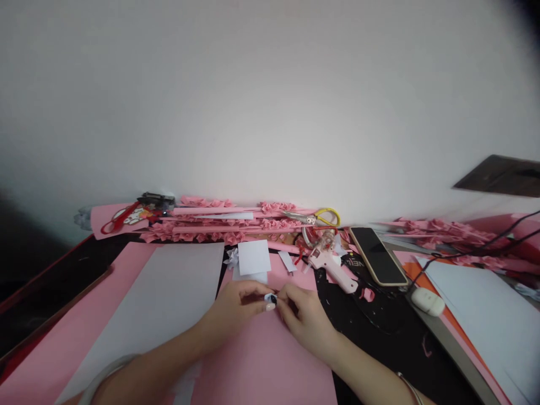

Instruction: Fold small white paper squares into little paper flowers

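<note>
Soft, even light brightens the wall (pixel 270 95) at centre frame; the corners fall dark, the edges bow, and fine detail stays slightly blurred throughout.

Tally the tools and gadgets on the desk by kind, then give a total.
Scissors: 2, red-handled and yellow-handled
Glue gun: 1
Phone: 1
White charger: 1
Total: 5

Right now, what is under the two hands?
Under the left hand and right hand lies a pink paper sheet on the dark table. They pinch a tiny folded paper piece. Whatever lies beneath the sheet is covered.
</note>
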`<state>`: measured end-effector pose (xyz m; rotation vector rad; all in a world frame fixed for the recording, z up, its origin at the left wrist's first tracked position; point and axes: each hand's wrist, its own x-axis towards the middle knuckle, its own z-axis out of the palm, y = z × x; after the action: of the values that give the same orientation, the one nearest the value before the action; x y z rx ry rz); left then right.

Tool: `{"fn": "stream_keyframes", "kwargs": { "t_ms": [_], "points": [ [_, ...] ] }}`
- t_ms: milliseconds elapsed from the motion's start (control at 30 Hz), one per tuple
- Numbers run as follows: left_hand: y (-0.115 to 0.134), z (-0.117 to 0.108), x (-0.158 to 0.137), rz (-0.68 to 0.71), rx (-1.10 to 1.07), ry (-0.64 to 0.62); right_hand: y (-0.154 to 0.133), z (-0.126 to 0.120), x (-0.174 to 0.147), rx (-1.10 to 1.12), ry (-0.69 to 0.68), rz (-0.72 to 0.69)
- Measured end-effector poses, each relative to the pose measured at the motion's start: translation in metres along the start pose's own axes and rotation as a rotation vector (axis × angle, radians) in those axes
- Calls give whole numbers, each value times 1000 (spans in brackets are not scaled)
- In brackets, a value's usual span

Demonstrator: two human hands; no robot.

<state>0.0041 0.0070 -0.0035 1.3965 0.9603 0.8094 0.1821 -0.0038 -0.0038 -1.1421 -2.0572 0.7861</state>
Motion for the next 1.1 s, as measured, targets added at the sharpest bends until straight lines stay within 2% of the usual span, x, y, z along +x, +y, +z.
{"fn": "stream_keyframes", "kwargs": {
  "t_ms": [200,467,633,900,1100],
  "points": [
    [5,3,-2,11,5,21,2,2,1,17,18,20],
    [2,-3,3,-46,-102,97,1,-2,3,166,-5,81],
    [5,-3,2,-37,-77,64,1,-1,2,224,13,94],
    [5,-1,2,-11,-193,77,-2,0,1,154,84,28],
    [10,5,-2,-67,-314,64,-7,-2,0,55,115,-110]
  ]
}}
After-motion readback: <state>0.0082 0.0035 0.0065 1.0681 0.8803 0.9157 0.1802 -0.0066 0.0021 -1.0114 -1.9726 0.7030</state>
